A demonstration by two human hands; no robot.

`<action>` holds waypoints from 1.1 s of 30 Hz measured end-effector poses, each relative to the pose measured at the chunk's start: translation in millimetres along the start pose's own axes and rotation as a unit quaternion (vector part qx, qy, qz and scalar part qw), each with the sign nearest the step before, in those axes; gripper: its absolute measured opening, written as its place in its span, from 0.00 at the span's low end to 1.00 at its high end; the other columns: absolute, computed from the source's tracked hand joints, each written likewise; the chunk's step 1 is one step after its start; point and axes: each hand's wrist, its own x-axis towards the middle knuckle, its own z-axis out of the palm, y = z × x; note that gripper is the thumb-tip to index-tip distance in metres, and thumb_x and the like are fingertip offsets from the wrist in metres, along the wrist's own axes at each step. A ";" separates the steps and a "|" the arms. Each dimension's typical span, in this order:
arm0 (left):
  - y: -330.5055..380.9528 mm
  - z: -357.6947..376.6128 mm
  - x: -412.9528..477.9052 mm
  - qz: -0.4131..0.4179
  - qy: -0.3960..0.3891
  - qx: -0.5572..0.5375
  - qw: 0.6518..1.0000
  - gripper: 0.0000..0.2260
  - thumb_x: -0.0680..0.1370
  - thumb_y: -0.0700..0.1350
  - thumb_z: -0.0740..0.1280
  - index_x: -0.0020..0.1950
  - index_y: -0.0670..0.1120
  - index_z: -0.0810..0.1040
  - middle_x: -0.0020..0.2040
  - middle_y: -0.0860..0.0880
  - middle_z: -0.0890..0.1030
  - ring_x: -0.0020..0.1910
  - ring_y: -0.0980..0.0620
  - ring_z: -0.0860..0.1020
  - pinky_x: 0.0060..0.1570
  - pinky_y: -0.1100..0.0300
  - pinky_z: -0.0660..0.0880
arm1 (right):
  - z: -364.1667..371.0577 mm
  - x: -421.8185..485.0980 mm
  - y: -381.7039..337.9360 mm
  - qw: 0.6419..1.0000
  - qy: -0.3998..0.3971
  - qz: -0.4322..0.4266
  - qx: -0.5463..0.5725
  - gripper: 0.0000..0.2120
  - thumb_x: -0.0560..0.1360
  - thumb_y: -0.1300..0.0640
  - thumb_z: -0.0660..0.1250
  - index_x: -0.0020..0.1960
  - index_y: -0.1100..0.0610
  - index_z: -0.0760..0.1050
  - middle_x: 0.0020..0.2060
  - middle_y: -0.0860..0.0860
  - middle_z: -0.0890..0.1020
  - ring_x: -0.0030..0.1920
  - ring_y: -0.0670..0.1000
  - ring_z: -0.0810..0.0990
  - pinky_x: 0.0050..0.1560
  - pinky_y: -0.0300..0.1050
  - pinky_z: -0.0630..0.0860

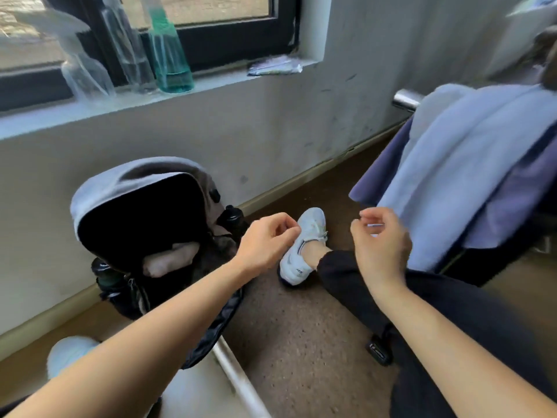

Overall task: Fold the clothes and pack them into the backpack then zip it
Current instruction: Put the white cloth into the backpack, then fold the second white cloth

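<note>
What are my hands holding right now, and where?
It cannot be told: the left hand and right hand are both curled, but nothing clearly shows in either.

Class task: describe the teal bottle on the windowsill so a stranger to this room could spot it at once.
Find the dark-framed window above the open backpack. Three bottles stand on its sill, and the teal bottle is the rightmost. Its neighbours, a spray bottle and a slim bottle, are clear; only this one is coloured.
</note>
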 end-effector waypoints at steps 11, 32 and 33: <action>146.3 73.7 51.6 0.046 -0.105 -0.167 0.979 0.25 0.80 0.47 0.72 0.75 0.46 0.70 0.71 0.49 0.76 0.65 0.50 0.77 0.63 0.56 0.76 | -53.4 48.7 27.3 0.974 0.183 0.048 0.125 0.32 0.71 0.60 0.74 0.72 0.57 0.67 0.63 0.56 0.78 0.59 0.54 0.80 0.62 0.51 0.77; 109.4 34.7 11.7 -0.029 -0.192 -0.194 0.962 0.14 0.69 0.47 0.65 0.44 0.37 0.75 0.41 0.47 0.80 0.39 0.53 0.76 0.42 0.58 0.73 | -60.5 60.9 4.9 0.972 0.027 0.017 0.232 0.17 0.75 0.61 0.72 0.62 0.60 0.77 0.52 0.49 0.83 0.54 0.44 0.81 0.55 0.35 0.75; 110.8 32.2 11.7 -0.041 -0.188 -0.211 0.958 0.14 0.69 0.49 0.66 0.48 0.40 0.75 0.46 0.49 0.83 0.42 0.55 0.79 0.47 0.58 0.77 | -57.8 58.4 7.6 0.972 0.006 0.011 0.236 0.15 0.75 0.62 0.72 0.61 0.60 0.78 0.51 0.48 0.84 0.52 0.42 0.81 0.55 0.34 0.75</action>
